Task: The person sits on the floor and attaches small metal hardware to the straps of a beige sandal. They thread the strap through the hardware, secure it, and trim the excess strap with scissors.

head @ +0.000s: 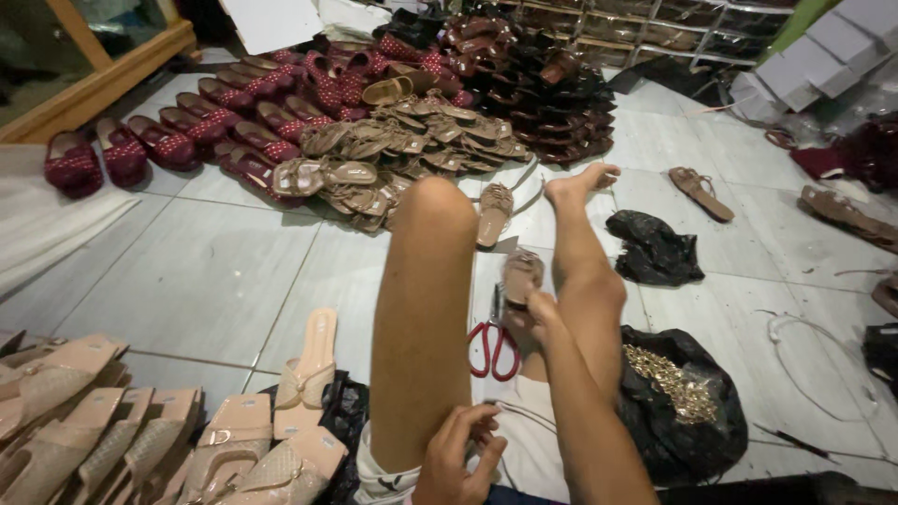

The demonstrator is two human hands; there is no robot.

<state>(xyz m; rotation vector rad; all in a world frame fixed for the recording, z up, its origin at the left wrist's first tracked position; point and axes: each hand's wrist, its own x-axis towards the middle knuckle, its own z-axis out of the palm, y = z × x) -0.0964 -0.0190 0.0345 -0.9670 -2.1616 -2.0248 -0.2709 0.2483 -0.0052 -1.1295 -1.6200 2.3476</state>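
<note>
I sit on the tiled floor with both bare legs stretched forward. My right hand reaches between my legs and grips the heel end of a brown sandal lying on the floor. Red-handled scissors lie just to the left of that hand. My left hand rests low by my left thigh, fingers loosely curled and apart, with nothing visible in it. A thin pale cord runs across my lap beside it.
A black bag of gold buckles sits right of my right leg, another black bag beyond. Beige sandals lie at bottom left. Tan sandals, maroon sandals and dark brown sandals are piled ahead. White boxes stand at the far right.
</note>
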